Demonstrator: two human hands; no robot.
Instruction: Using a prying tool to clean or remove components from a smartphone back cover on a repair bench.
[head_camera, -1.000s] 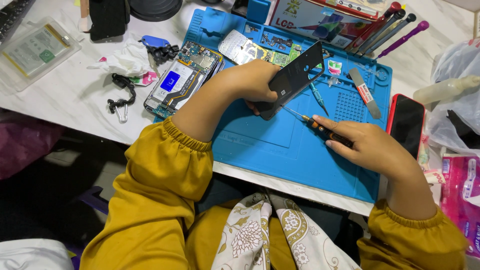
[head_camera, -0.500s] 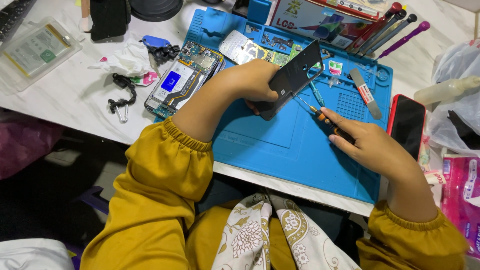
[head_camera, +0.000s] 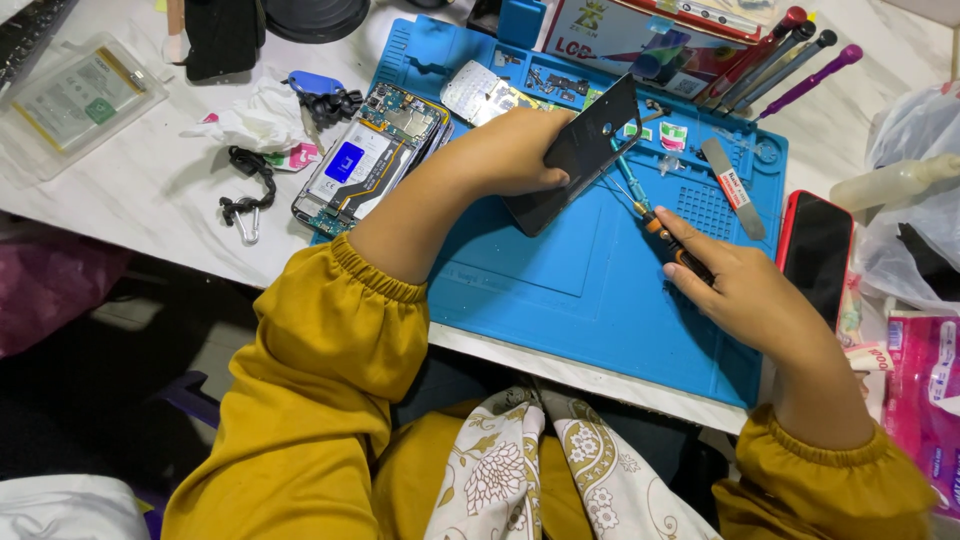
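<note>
**Q:** Over the blue repair mat, which lies on the white worktop, what does each hand hold?

**A:** Left hand: closed round a dark, flat phone back cover, tilted on edge, its lower corner resting on or just above the mat. Right hand: closed round the black-and-orange handle of a fine screwdriver, whose teal shaft runs up to the cover's right edge.

**Q:** How is the cover likely to handle?

**A:** Judged from its look, it is light, thin and fairly stiff, yet apt to flex or crack if bent; its smooth face may be slippery. Holding it by the long edges, as shown, keeps pressure off the face and leaves the camera cut-out free.

**Q:** And the driver?

**A:** Light, rigid, slender. It is best held low on the handle, near the shaft, for fine control of the tip.

**Q:** State of each grip?

**A:** Left: fingers wrapped behind the panel, thumb across the near edge, clamped on it. Right: thumb and fingers pinched together on the handle. Whether the tip touches the cover cannot be told.

**Q:** What lies round about?

**A:** An opened phone with its board exposed lies at the mat's left edge; a red-cased phone lies face up at its right; spare drivers lie at the far right corner.
</note>
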